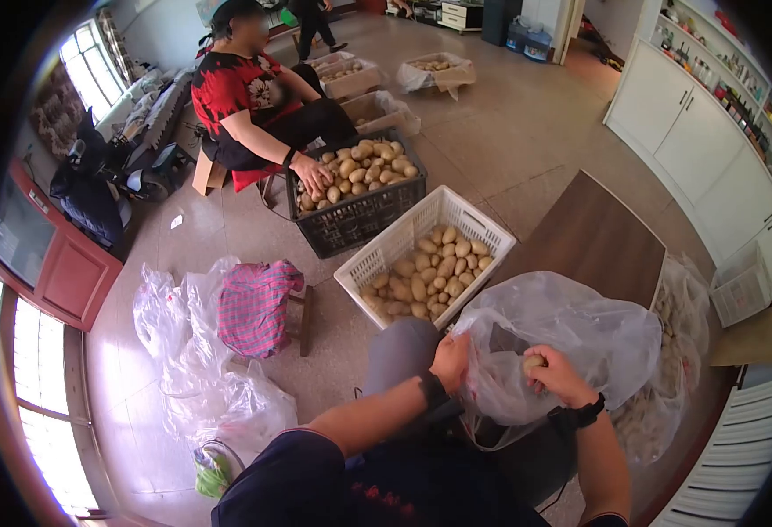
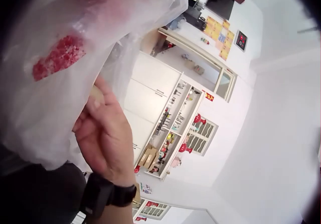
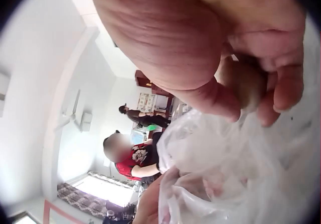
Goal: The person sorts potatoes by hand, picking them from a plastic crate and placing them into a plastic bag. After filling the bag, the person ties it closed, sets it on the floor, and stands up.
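Note:
My left hand (image 1: 452,362) grips the edge of a clear plastic bag (image 1: 570,312) over my lap, its fingers partly hidden by the film. In my right hand (image 1: 563,379) is a potato (image 3: 243,83), pinched between thumb and fingers at the bag's mouth. The left wrist view shows red print on the bag's side. Just beyond my knees stands a white plastic crate (image 1: 370,255), partly filled with potatoes (image 1: 443,272).
A person (image 1: 245,105) in a red and black top reaches into a black crate (image 1: 351,220) heaped with potatoes. A brown board (image 1: 584,233) lies right of the white crate, with another bag of potatoes (image 1: 654,417) beside it. A cloth-covered stool (image 1: 260,307) and loose plastic bags (image 1: 197,369) are left.

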`<state>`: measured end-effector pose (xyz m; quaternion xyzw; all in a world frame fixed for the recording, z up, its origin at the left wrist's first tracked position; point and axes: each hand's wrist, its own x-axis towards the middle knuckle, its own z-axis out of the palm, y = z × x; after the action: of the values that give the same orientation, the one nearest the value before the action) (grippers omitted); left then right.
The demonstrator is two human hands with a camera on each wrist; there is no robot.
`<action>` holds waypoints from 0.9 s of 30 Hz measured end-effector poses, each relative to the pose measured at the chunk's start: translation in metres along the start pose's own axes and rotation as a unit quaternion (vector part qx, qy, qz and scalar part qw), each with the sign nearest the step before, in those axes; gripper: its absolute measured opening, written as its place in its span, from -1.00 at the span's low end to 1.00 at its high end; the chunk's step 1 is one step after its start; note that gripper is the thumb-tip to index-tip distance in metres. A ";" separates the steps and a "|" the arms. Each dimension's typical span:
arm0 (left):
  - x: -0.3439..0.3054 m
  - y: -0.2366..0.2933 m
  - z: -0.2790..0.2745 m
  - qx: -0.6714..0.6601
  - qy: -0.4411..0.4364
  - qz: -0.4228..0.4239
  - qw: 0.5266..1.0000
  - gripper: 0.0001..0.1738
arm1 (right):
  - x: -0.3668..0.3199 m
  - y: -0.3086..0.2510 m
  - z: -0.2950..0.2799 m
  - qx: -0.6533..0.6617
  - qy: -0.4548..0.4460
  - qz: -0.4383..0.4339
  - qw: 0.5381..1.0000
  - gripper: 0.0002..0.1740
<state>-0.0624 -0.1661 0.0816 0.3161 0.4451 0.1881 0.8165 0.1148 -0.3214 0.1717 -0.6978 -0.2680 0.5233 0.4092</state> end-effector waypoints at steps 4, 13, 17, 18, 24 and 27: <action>0.019 -0.019 -0.003 0.003 0.003 0.017 1.000 -0.72 | 0.011 -0.032 0.007 -0.116 0.028 -0.137 0.983 -0.59; 0.023 -0.026 -0.013 0.044 -0.034 0.021 0.998 -0.80 | 0.067 -0.063 0.047 0.060 0.126 -0.292 0.946 -0.37; 0.023 -0.025 -0.012 0.066 -0.016 0.028 0.997 -0.81 | 0.044 -0.051 0.017 -0.285 0.258 -0.308 0.870 -0.24; 0.021 -0.025 -0.012 0.063 -0.019 0.029 0.997 -0.79 | 0.044 -0.036 0.001 -0.345 0.296 -0.290 0.842 -0.22; 0.015 -0.021 -0.012 0.072 -0.045 0.015 0.996 -0.75 | 0.006 0.026 -0.099 -0.544 0.475 -0.055 0.689 -0.01; 0.027 -0.034 -0.012 0.066 -0.041 0.040 0.996 -0.74 | -0.009 0.037 -0.120 -0.529 0.456 0.078 0.711 -0.07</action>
<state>-0.0572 -0.1706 0.0372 0.3943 0.4100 0.1773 0.8031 0.2239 -0.3830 0.1587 -0.9725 -0.2260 -0.0560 0.0032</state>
